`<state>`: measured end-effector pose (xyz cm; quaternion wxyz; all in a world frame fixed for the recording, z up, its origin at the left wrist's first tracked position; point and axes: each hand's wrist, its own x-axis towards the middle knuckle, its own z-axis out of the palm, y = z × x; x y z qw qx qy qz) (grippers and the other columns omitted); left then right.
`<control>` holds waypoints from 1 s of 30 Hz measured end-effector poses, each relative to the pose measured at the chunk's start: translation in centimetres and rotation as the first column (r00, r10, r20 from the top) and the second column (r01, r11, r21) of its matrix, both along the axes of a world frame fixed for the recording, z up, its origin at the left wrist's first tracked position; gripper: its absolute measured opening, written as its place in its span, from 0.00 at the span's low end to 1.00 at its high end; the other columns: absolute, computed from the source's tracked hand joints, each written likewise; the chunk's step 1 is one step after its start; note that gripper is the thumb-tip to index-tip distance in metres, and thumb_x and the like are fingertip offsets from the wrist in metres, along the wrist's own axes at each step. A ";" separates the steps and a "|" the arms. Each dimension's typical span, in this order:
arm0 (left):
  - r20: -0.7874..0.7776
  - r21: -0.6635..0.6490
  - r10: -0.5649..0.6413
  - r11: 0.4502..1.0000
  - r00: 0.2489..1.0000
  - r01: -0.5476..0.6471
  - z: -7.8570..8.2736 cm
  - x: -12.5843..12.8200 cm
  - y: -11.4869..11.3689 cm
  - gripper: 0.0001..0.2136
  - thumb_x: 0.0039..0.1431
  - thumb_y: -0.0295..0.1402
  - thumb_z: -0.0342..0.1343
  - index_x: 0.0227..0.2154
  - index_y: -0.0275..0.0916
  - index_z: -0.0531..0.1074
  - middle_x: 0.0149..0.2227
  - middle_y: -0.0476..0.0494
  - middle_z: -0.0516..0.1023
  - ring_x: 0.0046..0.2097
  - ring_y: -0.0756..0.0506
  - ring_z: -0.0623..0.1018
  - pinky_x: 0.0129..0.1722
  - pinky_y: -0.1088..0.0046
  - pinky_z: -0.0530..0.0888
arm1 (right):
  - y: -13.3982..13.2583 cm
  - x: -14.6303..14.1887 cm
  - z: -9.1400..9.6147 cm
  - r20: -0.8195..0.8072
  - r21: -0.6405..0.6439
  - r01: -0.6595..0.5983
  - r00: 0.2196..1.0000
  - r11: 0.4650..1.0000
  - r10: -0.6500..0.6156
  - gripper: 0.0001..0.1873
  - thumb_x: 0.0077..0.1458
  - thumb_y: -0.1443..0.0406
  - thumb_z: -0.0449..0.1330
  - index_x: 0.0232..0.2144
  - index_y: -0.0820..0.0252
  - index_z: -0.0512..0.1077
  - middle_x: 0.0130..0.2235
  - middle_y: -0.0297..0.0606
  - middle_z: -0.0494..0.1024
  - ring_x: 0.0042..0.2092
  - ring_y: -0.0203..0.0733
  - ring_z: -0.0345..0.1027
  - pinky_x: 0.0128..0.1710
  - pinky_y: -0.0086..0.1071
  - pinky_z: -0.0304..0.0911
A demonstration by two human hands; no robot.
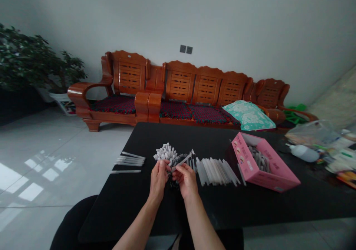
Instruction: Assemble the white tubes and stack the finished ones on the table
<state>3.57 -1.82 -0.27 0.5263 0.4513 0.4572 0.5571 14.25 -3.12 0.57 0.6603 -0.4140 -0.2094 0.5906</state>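
Observation:
My left hand (158,176) is closed in a pinch just in front of a pile of small white-ended sticks (167,152). What it pinches is too small to make out. My right hand (185,179) grips a pale thin tube (184,160), which slants up to the right. Dark slender pieces (191,163) lie behind my right fingers, partly hidden. To the right, many translucent tubes (217,172) lie side by side in a row. A smaller group of pale sticks (129,160) rests at the left, with one stick (125,172) apart in front.
All this lies on a black table (133,205). A pink box (274,181) at the right holds many greyish pieces. Beyond it are a white bottle (304,153) and a clear plastic bag (311,131). Wooden seats (180,79) with a turquoise pillow (249,115) stand behind.

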 end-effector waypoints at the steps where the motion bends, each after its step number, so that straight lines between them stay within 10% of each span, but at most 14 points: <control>1: 0.035 0.013 0.041 0.999 0.999 -0.041 0.0 0.2 0.0 0.26 0.61 0.55 0.43 0.43 0.38 0.72 0.34 0.45 0.76 0.22 0.53 0.67 0.19 0.79 0.63 | -0.2 -0.3 0.1 -0.013 -0.003 -0.023 1.000 1.000 0.022 0.12 0.37 0.65 0.70 0.26 0.64 0.72 0.23 0.37 0.79 0.20 0.35 0.70 0.16 0.23 0.65; 9: 0.261 -0.020 0.109 0.994 0.959 -0.107 0.9 1.2 1.0 0.30 0.63 0.55 0.37 0.58 0.42 0.65 0.61 0.37 0.67 0.56 0.42 0.71 0.50 0.66 0.71 | -0.8 -1.9 -0.2 -0.187 0.000 -0.175 0.967 0.985 0.172 0.10 0.40 0.67 0.69 0.27 0.65 0.73 0.23 0.37 0.79 0.20 0.35 0.70 0.15 0.23 0.64; 13: 0.341 0.043 -0.017 0.999 0.940 0.002 1.3 0.2 0.6 0.30 0.63 0.55 0.39 0.56 0.40 0.67 0.59 0.35 0.68 0.57 0.40 0.70 0.54 0.63 0.69 | -0.4 -1.3 -0.4 -0.332 -0.125 -0.080 0.943 0.989 0.034 0.06 0.42 0.71 0.68 0.23 0.64 0.72 0.22 0.34 0.78 0.19 0.31 0.69 0.16 0.20 0.61; 17: 0.092 0.180 -0.121 0.978 0.988 0.103 0.9 -1.2 -0.3 0.24 0.52 0.45 0.62 0.50 0.38 0.73 0.49 0.37 0.76 0.51 0.39 0.75 0.50 0.65 0.72 | 0.0 -0.5 -0.3 -0.351 -0.192 -0.033 0.936 0.981 -0.037 0.05 0.44 0.71 0.67 0.24 0.63 0.73 0.22 0.33 0.79 0.19 0.30 0.68 0.16 0.19 0.61; 22: -0.186 0.286 -0.032 0.954 0.982 0.085 1.0 -1.6 -1.2 0.11 0.53 0.40 0.62 0.36 0.39 0.79 0.38 0.41 0.79 0.42 0.41 0.78 0.44 0.67 0.74 | 0.0 -0.9 -0.4 -0.418 -0.182 -0.034 0.907 0.983 -0.046 0.06 0.44 0.73 0.67 0.22 0.63 0.73 0.22 0.33 0.78 0.19 0.28 0.67 0.18 0.18 0.62; 26: -0.197 0.283 0.106 0.958 0.975 -0.047 1.2 -1.8 -0.8 0.09 0.54 0.39 0.60 0.34 0.41 0.80 0.35 0.43 0.80 0.38 0.42 0.79 0.41 0.69 0.74 | -0.5 -1.4 -0.4 -0.263 -0.144 -0.095 0.963 0.985 0.055 0.10 0.45 0.63 0.69 0.26 0.65 0.75 0.24 0.38 0.80 0.17 0.30 0.65 0.12 0.20 0.56; 30: -0.195 0.234 0.181 0.963 0.964 -0.133 1.5 -2.8 0.4 0.12 0.55 0.40 0.59 0.38 0.39 0.79 0.32 0.45 0.81 0.33 0.44 0.79 0.35 0.72 0.74 | -1.3 -1.0 0.2 0.251 -0.060 -0.040 0.966 0.997 0.054 0.19 0.47 0.53 0.66 0.28 0.65 0.75 0.23 0.40 0.79 0.16 0.33 0.65 0.10 0.22 0.50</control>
